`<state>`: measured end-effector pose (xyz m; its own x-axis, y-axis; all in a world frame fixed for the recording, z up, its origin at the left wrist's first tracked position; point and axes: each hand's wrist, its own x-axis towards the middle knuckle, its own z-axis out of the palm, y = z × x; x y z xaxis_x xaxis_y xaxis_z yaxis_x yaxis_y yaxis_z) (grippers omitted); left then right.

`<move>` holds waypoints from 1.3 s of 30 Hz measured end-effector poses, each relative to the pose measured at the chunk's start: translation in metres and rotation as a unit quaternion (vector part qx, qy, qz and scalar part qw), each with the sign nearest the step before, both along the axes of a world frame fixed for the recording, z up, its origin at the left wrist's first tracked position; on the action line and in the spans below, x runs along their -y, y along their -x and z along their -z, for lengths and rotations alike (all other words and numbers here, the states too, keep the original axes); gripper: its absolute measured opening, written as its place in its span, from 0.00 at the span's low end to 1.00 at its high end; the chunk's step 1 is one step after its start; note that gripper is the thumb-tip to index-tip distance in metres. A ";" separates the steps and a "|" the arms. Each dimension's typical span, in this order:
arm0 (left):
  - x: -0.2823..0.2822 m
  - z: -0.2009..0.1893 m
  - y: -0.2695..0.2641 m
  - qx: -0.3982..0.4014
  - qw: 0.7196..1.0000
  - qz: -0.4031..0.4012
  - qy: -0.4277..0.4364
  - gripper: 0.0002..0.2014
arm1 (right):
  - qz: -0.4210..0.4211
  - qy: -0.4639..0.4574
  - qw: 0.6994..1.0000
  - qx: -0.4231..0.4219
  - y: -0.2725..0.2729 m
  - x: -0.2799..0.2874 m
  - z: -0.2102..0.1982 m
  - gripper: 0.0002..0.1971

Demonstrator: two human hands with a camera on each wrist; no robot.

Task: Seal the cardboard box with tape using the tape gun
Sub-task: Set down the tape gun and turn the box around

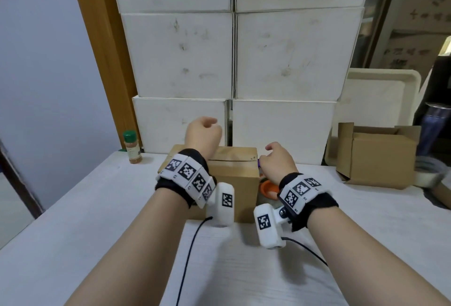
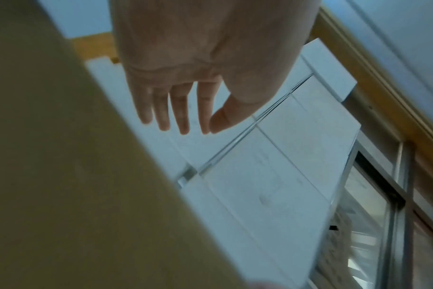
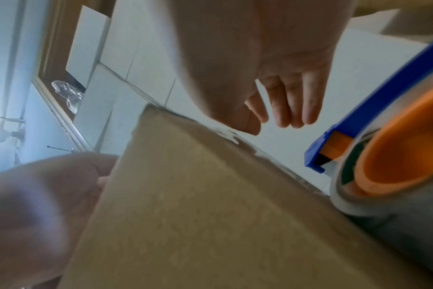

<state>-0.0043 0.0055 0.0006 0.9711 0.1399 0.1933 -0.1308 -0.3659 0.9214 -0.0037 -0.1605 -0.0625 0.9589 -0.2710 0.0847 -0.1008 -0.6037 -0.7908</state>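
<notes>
- Two hands hover over the box (image 1: 231,171); neither holds anything.
- Left hand (image 1: 202,134): the wrist view shows its fingers (image 2: 181,109) straight, close together and pointing down, thumb alongside. Nothing lies between them. They hang above the box's far left part, clear of the cardboard.
- Right hand (image 1: 278,159): its fingers (image 3: 294,101) are loosely extended and empty, poised above the box's right top edge.
- Box: sits directly beneath both hands on the table (image 1: 73,220), flaps down, centre seam visible in the head view. A glossy strip, probably tape, shows along the top edge just under the right fingers; whether it covers the whole seam cannot be told.
- Tape gun (image 3: 388,148): blue frame, orange hub, lying on the table just beside the box, below and to the right of the right fingers. Judged placement: parked within reach of the working hand.
- Judgement: hands are positioned either to press the flaps or to reach for the gun.
- Beyond the fingertips: stacked white boxes (image 1: 175,54).
</notes>
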 end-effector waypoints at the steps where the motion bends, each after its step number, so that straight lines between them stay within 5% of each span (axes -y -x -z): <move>1: -0.009 0.000 -0.003 -0.008 0.999 -0.023 -0.035 0.20 | -0.003 0.000 1.000 0.002 0.000 0.000 -0.001 0.22; 6: -0.044 0.009 -0.006 -0.178 0.950 -0.097 -0.239 0.28 | -0.011 -0.025 1.000 0.009 -0.003 -0.005 0.005 0.20; 10: -0.049 0.018 -0.011 -0.165 0.942 -0.075 -0.284 0.18 | 0.000 -0.051 0.999 0.016 -0.005 -0.008 0.011 0.17; 19: -0.075 0.013 -0.011 -0.207 0.934 -0.035 -0.288 0.32 | -0.068 -0.185 0.980 0.032 -0.005 -0.013 0.017 0.18; 23: -0.081 0.016 -0.006 -0.207 0.937 0.002 -0.281 0.28 | -0.086 -0.241 0.966 0.038 -0.002 -0.012 0.026 0.21; 34: -0.086 0.024 -0.004 -0.238 0.960 0.033 -0.144 0.22 | -0.108 0.105 0.988 -0.019 0.005 -0.007 0.032 0.27; 36: -0.090 0.028 -0.007 -0.258 0.963 0.039 -0.072 0.27 | -0.111 0.141 0.983 -0.036 0.008 -0.009 0.029 0.25; 39: -0.092 0.032 -0.003 -0.280 0.958 0.050 0.037 0.22 | -0.112 0.232 0.966 -0.033 0.007 -0.005 0.024 0.29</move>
